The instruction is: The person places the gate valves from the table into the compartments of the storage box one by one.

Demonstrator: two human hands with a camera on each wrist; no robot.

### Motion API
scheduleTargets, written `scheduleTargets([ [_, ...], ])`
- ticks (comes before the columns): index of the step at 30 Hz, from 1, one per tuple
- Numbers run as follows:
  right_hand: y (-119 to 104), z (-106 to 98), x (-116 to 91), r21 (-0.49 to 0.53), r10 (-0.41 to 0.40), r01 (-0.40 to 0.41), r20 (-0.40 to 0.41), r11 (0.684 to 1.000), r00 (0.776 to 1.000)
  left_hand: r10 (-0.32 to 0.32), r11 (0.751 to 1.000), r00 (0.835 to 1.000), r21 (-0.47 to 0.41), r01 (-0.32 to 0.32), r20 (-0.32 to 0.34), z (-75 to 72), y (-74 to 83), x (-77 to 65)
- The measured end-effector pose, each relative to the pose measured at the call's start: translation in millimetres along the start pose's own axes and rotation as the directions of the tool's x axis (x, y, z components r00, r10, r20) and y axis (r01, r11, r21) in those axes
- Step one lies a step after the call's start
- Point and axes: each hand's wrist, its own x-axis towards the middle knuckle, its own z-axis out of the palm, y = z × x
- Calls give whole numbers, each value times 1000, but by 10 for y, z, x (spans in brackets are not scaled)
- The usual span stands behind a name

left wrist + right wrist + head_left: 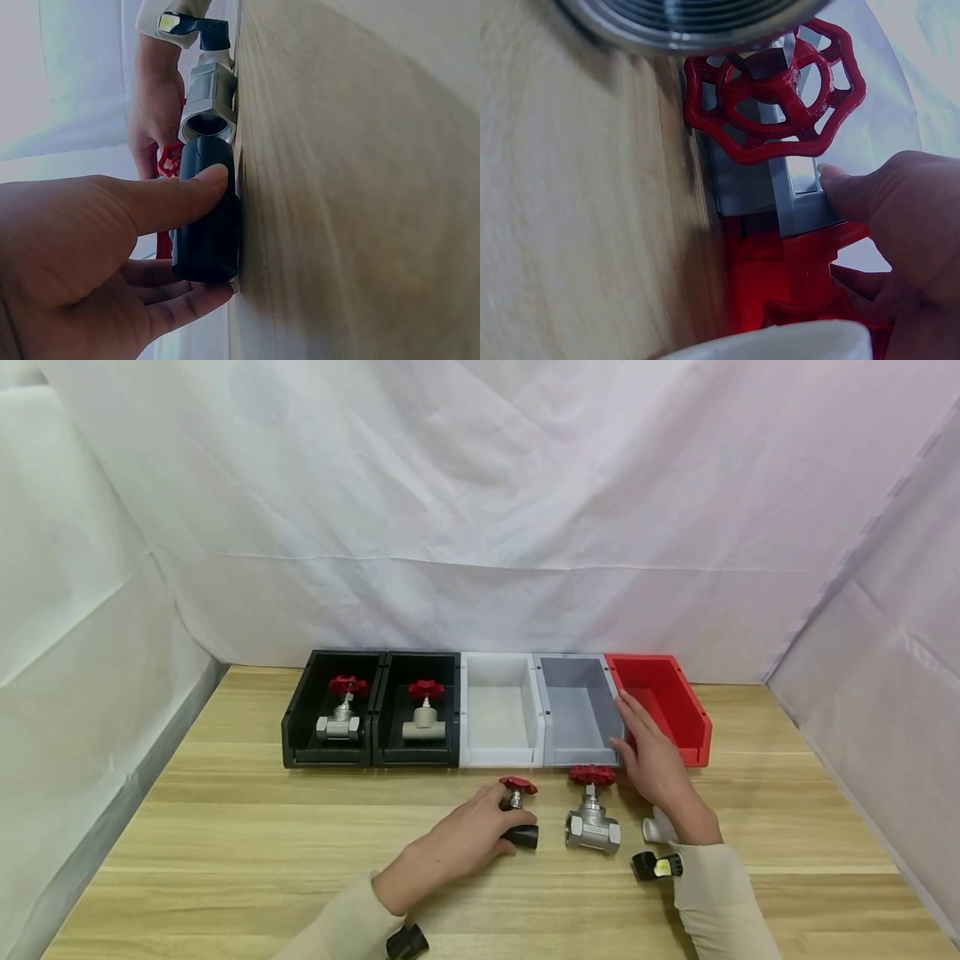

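My left hand (459, 837) grips a black valve (524, 837) with a red handwheel on the table, in front of the white bin (501, 757). In the left wrist view the thumb lies across its black pipe body (204, 240), with fingers curled underneath. My right hand (660, 770) rests at the edge between the grey bin (577, 757) and the red bin (693, 750), fingers fairly straight. Its thumb touches the grey bin's front edge in the right wrist view. A large metal valve (592, 828) with a red handwheel stands between my hands.
Two black bins at the left hold a metal valve (340, 725) and a beige valve (424, 727), both with red handwheels. A white pipe fitting (657, 828) lies by my right wrist, partly hidden. White cloth (480, 527) hangs behind the bins and at both sides.
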Motion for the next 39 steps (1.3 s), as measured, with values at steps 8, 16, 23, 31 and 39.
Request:
scheduleTargets([
  [8,1,-1,3,-8,1,-1,8,1000,1000,-1,999,1000,34,1,-11,5,26,-5],
  [16,-20,-24,6,-2,4,-4,12,1000,1000,-16,999,999,38,17,-29,18,31,2],
  [23,-15,-24,4,2,8,-8,12,1000,1000,-10,998,999,59,12,-46,30,34,2],
  [31,-12,-25,13,3,9,-9,17,1000,1000,3,996,999,89,1,-43,18,36,9],
  [39,2,-7,15,2,16,-16,23,1000,1000,32,994,999,103,-28,-37,20,27,10],
])
